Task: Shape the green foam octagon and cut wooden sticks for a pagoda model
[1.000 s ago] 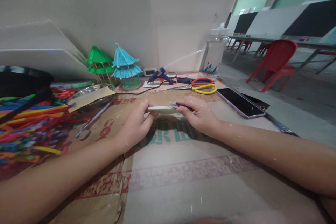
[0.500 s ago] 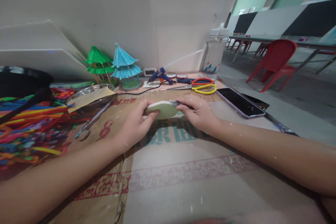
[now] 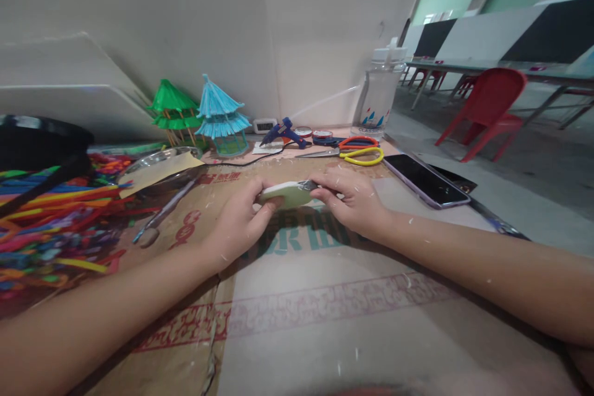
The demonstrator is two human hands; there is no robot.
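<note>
Above the cardboard-covered table, my left hand [image 3: 242,219] grips the left side of a pale green round disc [image 3: 293,198] with a white edge, thumb on its near face. My right hand [image 3: 355,201] is closed at the disc's right end, pinching a small dark, shiny piece [image 3: 307,184] against the rim. It looks like metal or a blade, but most of it is covered by my fingers. The disc is tilted, with its green face toward me.
Behind stand a green paper-roofed model [image 3: 174,105], a blue one [image 3: 223,114], a glue gun [image 3: 283,132], scissors [image 3: 359,151] and a bottle [image 3: 378,93]. A phone [image 3: 426,180] lies at right. Colourful craft strips [image 3: 51,229] and a metal dish [image 3: 160,158] are at left.
The disc has tipped slightly, so less of its green face shows. My right fingers have shifted slightly along the rim; my left hand keeps its grip.
</note>
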